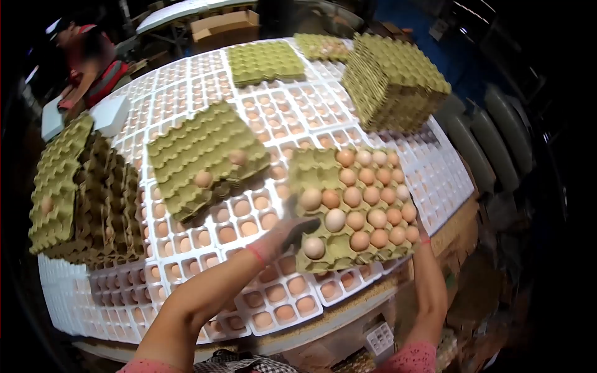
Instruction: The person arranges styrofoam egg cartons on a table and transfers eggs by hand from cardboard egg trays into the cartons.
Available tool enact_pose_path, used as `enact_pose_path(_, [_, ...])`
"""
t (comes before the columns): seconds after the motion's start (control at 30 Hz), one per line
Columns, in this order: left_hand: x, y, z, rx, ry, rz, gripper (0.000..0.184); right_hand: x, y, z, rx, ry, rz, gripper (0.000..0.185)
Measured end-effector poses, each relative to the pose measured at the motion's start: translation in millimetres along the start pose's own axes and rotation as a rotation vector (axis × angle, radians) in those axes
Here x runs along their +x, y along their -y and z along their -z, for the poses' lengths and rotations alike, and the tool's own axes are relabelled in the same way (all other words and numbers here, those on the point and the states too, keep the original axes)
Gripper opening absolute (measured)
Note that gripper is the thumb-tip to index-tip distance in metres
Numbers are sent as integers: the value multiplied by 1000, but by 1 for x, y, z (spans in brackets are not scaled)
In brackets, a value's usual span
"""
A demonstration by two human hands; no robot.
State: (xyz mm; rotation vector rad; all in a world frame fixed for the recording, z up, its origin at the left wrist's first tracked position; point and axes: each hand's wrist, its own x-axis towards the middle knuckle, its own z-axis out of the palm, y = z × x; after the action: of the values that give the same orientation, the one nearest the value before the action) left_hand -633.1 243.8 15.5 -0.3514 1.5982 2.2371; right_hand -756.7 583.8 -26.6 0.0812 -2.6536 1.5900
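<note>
A green pulp egg tray (339, 242) is held up in front of me, tilted, above white foam trays of eggs. Brown and pale eggs (354, 220) fill most of its right side, while several cups toward the upper left are bare. My left hand (291, 231), in a dark glove, grips the tray's left side, its thumb over the edge beside a pale egg. At the right edge is my right hand (421, 231), mostly hidden by the tray, its wrist against that side. To the left lies another pulp tray (202, 146) with two eggs on it.
White foam trays (239, 211) of eggs cover the table. Stacks of pulp trays stand at the left (81, 193) and far right (398, 84), with a lower stack (264, 62) at the back. A co-worker (90, 62) is at the far left, near a cardboard box (225, 26).
</note>
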Motion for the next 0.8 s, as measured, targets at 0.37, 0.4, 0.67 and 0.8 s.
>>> enact_pose_path(0.37, [-97, 14, -10, 197, -38, -298, 85, -124, 117, -126, 28, 212, 254, 48])
enact_pose_path(0.4, [-115, 19, -8, 203, -42, -296, 85, -134, 127, -140, 45, 270, 273, 48])
enact_pose_path(0.67, [-297, 67, 38, 228, -205, -245, 87, -249, 199, -223, 149, 691, 356, 48])
enact_pose_path(0.8, [-408, 103, 83, 206, -337, -199, 88, -324, 219, -258, 164, 814, 363, 48])
